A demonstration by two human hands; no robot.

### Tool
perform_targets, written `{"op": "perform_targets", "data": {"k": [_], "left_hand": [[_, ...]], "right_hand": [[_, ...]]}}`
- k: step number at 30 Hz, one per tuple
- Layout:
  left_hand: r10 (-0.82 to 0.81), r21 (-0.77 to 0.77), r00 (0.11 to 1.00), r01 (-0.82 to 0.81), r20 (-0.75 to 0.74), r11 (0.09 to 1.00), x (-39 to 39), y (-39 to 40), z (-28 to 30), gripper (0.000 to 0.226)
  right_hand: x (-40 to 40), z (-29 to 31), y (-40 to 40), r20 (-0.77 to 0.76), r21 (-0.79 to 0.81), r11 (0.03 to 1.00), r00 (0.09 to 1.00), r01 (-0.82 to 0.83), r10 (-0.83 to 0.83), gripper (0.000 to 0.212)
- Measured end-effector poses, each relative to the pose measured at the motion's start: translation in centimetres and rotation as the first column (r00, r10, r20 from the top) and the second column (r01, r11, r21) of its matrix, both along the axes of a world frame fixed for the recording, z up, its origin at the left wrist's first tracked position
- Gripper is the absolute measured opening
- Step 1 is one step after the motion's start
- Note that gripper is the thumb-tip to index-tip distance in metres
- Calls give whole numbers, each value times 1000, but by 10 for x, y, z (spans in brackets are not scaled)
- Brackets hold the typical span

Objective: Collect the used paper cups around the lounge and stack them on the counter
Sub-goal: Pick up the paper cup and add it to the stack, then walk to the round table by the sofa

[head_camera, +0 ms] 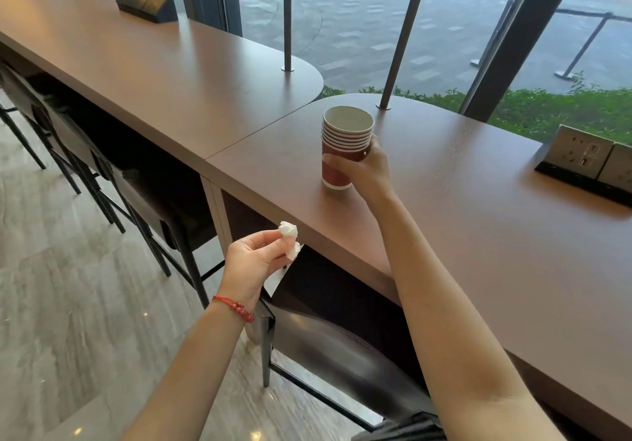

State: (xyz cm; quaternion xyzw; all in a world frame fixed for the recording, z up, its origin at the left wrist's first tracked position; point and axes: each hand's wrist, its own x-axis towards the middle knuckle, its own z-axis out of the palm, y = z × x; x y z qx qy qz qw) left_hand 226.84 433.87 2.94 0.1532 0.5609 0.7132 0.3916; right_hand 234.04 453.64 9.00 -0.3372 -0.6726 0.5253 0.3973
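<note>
Red-brown paper, banded white at the foot: the stack of cups (345, 148) stands upright on the counter (478, 235), and the right hand (367, 168) is wrapped around its lower half, thumb across the front, fingers curled behind. About seven rims are nested. The base appears to rest on the wood, though contact cannot be confirmed from this angle.

The left hand (254, 262) hangs off the counter's front edge, its fingertips pinching a crumpled white tissue (289, 235); a red bead bracelet (234, 307) circles the wrist.

Step in hand, as judged: setting down, or steadying, the collected stack on the counter. No loose cups are visible on the counter, so collection appears near complete here. The next move calls for a clean, straight release so the tall stack does not tip, and for disposal of the tissue.

Containers: the topmost cup shows a pale interior with nothing visible inside; the lower cups are hidden.

Beyond: a socket box (588, 163) to the right, a dark box (147, 4) far left, a stool (342, 348) below.
</note>
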Motion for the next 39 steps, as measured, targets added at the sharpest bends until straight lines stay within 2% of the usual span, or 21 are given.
{"op": "perform_targets", "data": {"k": [4, 11, 16, 23, 28, 33, 36, 39], "left_hand": [[15, 2, 1000, -15, -2, 1000, -4, -3, 1, 30], [102, 0, 995, -102, -13, 995, -20, -20, 6, 11], [184, -60, 980, -188, -78, 980, -34, -45, 1, 11], [288, -107, 957, -289, -27, 951, -42, -89, -17, 9], [358, -134, 934, -353, 8, 926, -34, -118, -33, 20], [534, -165, 844, -520, 49, 838, -11, -143, -45, 20], [641, -177, 764, -622, 76, 763, 10, -161, -50, 17], [733, -198, 674, -708, 97, 678, 34, -182, -56, 12]], "right_hand": [[-1, 1, -4, -14, 24, 999, 999, 35, -34, 48], [8, 1, -34, -45, 36, 995, 994, -93, 95, 49], [12, -8, -78, -46, 28, 978, 977, -206, 208, 54], [16, -29, -129, -64, 16, 940, 938, -341, 341, 58], [17, -52, -147, -16, -67, 909, 911, -412, 412, 62], [16, -77, -151, 24, -125, 842, 847, -524, 531, 59], [12, -83, -154, 36, -149, 770, 775, -620, 631, 53], [5, -87, -165, 32, -176, 679, 686, -712, 727, 56]]}}
